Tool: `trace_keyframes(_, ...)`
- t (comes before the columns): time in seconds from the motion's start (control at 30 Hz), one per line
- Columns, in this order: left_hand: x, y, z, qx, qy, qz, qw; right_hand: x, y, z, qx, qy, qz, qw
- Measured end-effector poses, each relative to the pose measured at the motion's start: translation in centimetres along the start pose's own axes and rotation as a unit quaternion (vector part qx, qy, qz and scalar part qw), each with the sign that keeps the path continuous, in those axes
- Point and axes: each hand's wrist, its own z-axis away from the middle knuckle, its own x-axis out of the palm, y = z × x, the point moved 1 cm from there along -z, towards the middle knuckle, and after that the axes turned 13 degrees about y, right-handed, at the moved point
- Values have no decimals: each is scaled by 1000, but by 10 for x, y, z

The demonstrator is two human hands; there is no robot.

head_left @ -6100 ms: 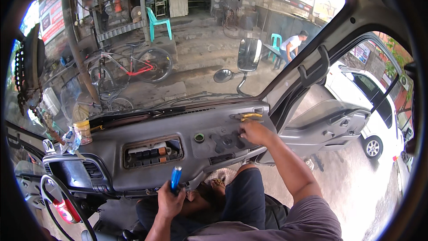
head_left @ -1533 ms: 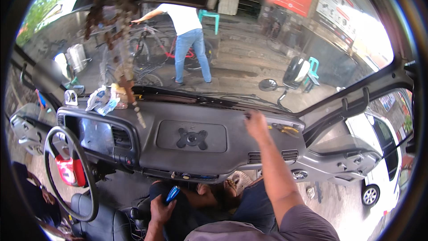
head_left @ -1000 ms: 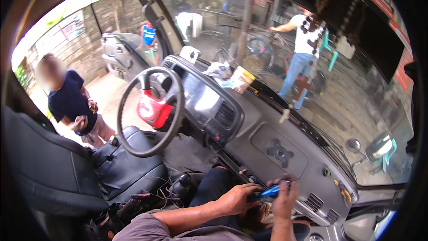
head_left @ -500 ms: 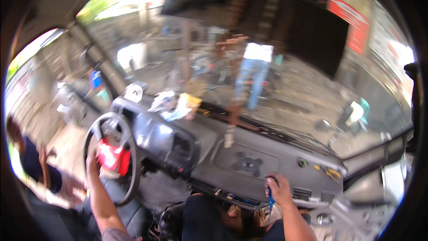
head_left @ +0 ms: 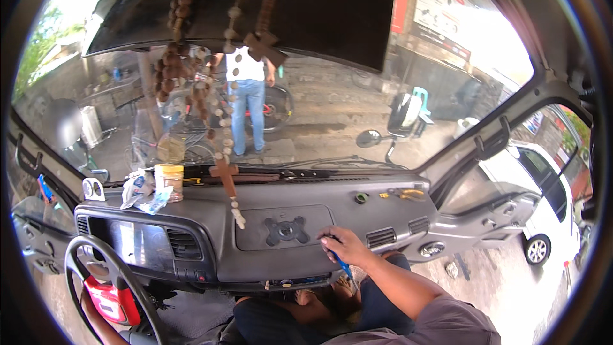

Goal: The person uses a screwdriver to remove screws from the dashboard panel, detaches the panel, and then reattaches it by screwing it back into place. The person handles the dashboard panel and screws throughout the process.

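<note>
Above my lap at the dashboard's front edge, my right hand (head_left: 347, 247) is closed round a slim blue tool with a dark upper end (head_left: 345, 267). The tool slants down; its exact kind I cannot make out. At the lower left my left hand (head_left: 85, 295) is mostly hidden behind the steering wheel (head_left: 117, 262). It lies beside the left edge of a red object with a pale middle (head_left: 113, 301), seen within the wheel. Whether its fingers grip the object or the rim does not show.
The dashboard (head_left: 220, 252) carries a yellow-lidded jar (head_left: 169, 182), plastic packets (head_left: 142, 190), a green-rimmed round piece (head_left: 361, 198) and yellow-handled pliers (head_left: 408, 193). Beaded rosaries (head_left: 225, 179) hang in front of the windshield. Outside stand a person in jeans (head_left: 246, 102) and a white car (head_left: 543, 185).
My view has swung to the right, so the wheel and dashboard sit farther left and the rosaries show clearly. My right hand still holds the blue tool.
</note>
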Motion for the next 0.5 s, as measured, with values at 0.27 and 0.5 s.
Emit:
trace_keyframes(0.27, 11, -7, 11, 24, -16, 31, 999, 8, 7, 4, -40, 35, 18, 998)
trace_keyframes(0.5, 12, 0, 22, 41, -22, 45, 998, 8, 4, 6, -61, 42, 51, 996)
